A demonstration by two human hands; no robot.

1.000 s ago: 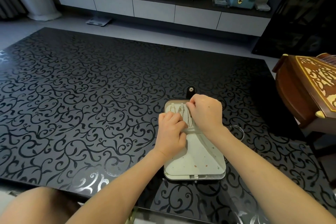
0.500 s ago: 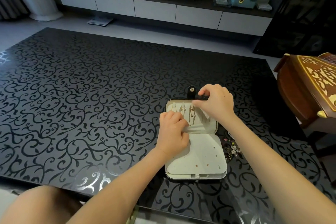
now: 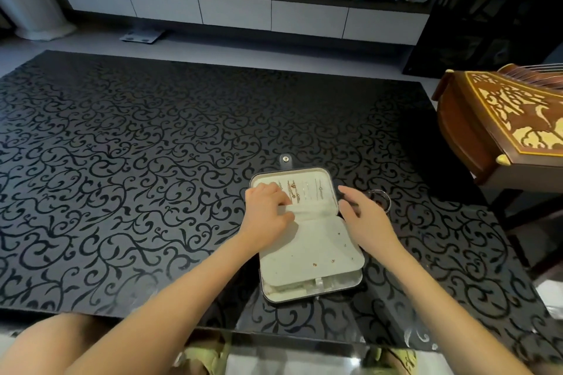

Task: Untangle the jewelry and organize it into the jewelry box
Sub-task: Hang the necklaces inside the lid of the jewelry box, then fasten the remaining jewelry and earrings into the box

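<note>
A small grey jewelry box (image 3: 310,289) lies open on the black patterned table (image 3: 137,161), its cream lining showing. Several thin chains (image 3: 300,192) hang in a row in the far half; small studs (image 3: 323,263) dot the near flap. My left hand (image 3: 266,211) rests with curled fingers on the fold between the two halves, at its left end. To the box's right my right hand (image 3: 361,213) hovers with fingers spread, holding nothing. A metal ring (image 3: 382,199) lies just beyond that hand; more loose jewelry there is hidden.
The box's snap strap (image 3: 285,161) sticks out at its far edge. A carved wooden instrument (image 3: 502,128) stands off the table's right edge. A low TV cabinet (image 3: 237,9) runs along the far wall. My knees show under the glass near edge.
My right hand has left the chain row at the box's far half and moved out to the right side, fingers now spread. The left hand has stayed on the fold.
</note>
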